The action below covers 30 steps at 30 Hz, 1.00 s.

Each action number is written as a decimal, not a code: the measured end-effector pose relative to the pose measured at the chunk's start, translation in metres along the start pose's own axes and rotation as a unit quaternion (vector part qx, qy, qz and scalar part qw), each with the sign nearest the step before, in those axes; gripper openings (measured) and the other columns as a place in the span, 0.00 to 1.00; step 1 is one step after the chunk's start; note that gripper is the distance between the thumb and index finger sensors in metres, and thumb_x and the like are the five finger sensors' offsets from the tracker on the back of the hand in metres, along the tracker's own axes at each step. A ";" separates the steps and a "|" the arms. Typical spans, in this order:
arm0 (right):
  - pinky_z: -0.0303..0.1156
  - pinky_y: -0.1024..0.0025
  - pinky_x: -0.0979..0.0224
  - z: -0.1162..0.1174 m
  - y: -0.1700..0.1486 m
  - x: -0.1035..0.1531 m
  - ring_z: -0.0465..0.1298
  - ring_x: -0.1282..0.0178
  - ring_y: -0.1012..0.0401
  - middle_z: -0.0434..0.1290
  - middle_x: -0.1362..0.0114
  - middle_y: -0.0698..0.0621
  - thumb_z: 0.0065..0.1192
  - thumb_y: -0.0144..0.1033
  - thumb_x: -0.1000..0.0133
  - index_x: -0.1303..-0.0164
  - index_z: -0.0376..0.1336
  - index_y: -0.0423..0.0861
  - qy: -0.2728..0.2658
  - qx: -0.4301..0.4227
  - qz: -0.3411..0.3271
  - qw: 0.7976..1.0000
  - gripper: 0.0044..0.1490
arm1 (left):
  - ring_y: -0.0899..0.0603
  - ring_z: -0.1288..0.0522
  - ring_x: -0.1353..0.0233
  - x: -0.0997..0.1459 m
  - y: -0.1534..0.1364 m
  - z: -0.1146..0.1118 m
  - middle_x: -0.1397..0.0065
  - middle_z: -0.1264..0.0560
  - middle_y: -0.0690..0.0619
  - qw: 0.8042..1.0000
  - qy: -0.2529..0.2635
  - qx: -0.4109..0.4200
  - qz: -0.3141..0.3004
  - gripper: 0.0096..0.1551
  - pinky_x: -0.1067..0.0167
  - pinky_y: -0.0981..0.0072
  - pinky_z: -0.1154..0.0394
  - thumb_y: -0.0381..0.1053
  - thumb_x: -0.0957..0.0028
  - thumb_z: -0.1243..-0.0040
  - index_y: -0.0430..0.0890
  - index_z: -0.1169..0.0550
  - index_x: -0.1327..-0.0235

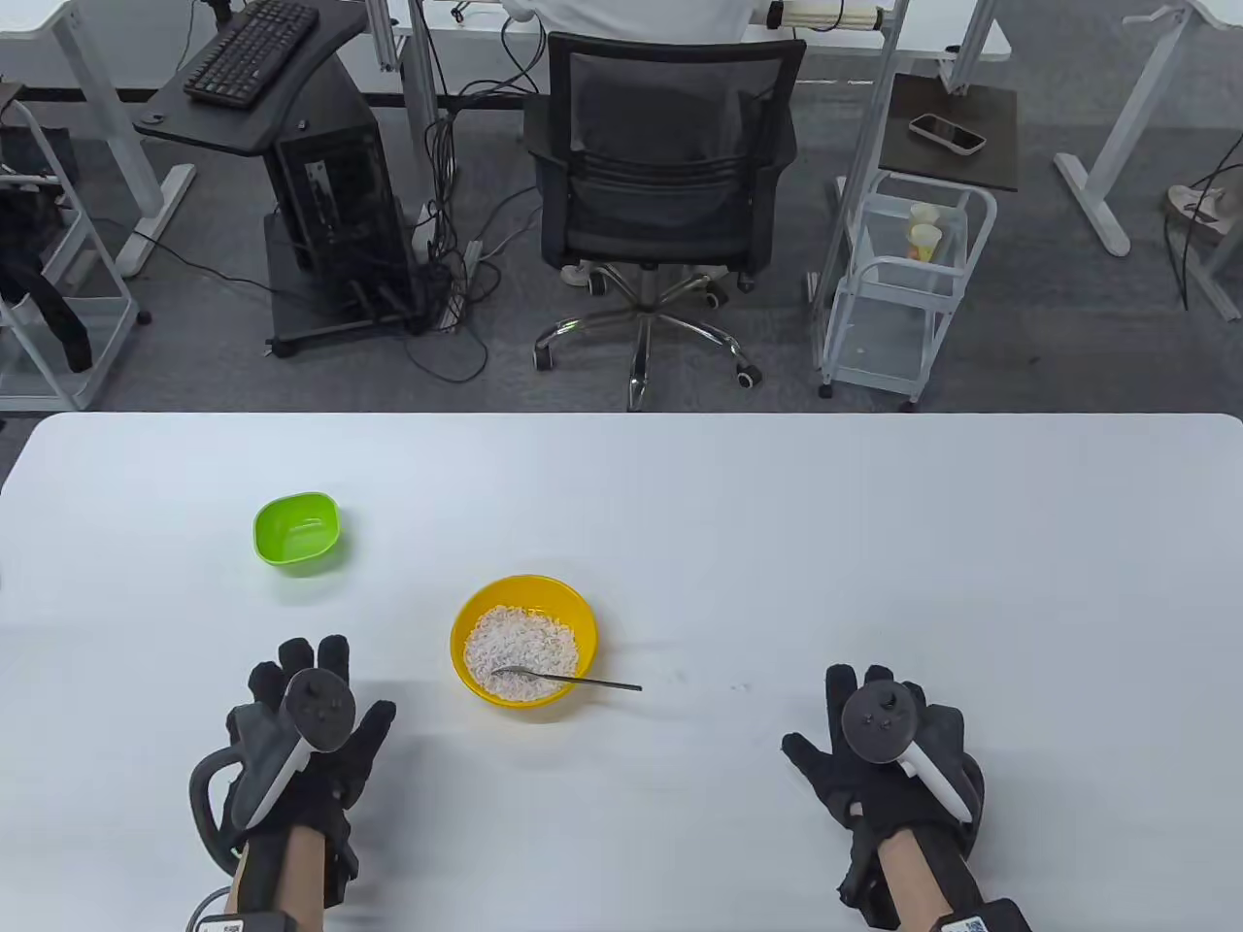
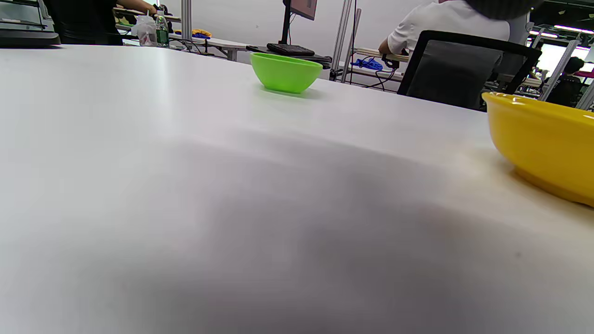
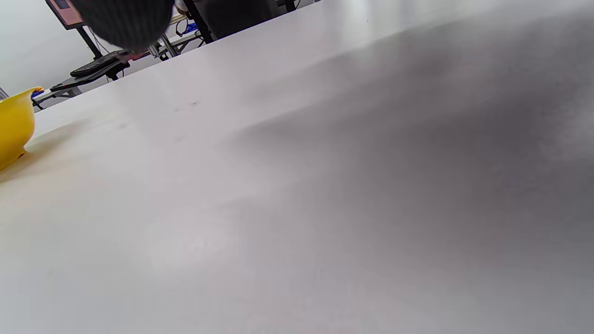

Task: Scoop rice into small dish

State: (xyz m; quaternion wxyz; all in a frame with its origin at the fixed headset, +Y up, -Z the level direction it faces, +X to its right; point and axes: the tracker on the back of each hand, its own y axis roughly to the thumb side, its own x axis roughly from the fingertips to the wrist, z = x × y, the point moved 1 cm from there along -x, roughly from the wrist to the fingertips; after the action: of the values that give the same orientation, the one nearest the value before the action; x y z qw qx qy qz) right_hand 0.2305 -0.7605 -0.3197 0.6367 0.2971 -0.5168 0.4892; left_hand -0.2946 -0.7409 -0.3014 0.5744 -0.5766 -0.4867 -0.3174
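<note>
A yellow bowl [image 1: 524, 638] of white rice [image 1: 520, 650] sits near the middle of the white table [image 1: 777, 544]. A metal spoon [image 1: 573, 679] lies with its bowl in the rice and its handle sticking out to the right over the rim. A small green dish [image 1: 297, 530] stands empty at the far left. My left hand [image 1: 306, 723] rests flat on the table, fingers spread, left of the yellow bowl. My right hand [image 1: 879, 743] rests flat, fingers spread, well right of the spoon. Both hold nothing. The left wrist view shows the green dish [image 2: 286, 72] and the yellow bowl [image 2: 543, 144]. The right wrist view shows the bowl's edge [image 3: 14, 127].
A few stray rice grains [image 1: 738, 687] lie on the table right of the spoon handle. Beyond the table's far edge stand an office chair [image 1: 660, 184], a computer stand [image 1: 320, 194] and a white cart [image 1: 903, 272].
</note>
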 end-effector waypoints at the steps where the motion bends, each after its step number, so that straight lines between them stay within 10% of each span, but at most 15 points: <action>1: 0.26 0.21 0.33 0.000 0.001 0.001 0.25 0.21 0.31 0.24 0.14 0.34 0.48 0.61 0.37 0.17 0.27 0.48 -0.001 0.001 -0.003 1.000 0.54 | 0.39 0.58 0.10 0.000 0.000 -0.001 0.10 0.60 0.57 1.000 0.000 -0.001 0.001 0.48 0.18 0.35 0.53 0.75 0.51 0.55 0.67 0.59 0.22; 30: 0.28 0.21 0.33 0.009 0.007 0.000 0.26 0.21 0.30 0.26 0.14 0.33 0.47 0.60 0.37 0.16 0.29 0.46 0.028 0.017 -0.011 0.999 0.54 | 0.40 0.55 0.10 -0.021 -0.008 -0.006 0.10 0.60 0.55 0.997 -0.046 0.060 0.012 0.48 0.17 0.39 0.52 0.75 0.49 0.55 0.66 0.60 0.22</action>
State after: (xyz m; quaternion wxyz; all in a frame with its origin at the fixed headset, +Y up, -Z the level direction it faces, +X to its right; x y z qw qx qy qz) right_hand 0.2208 -0.7662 -0.3176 0.6511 0.2994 -0.4873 0.4989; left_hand -0.3074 -0.7523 -0.3173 0.5883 -0.5615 -0.5237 -0.2536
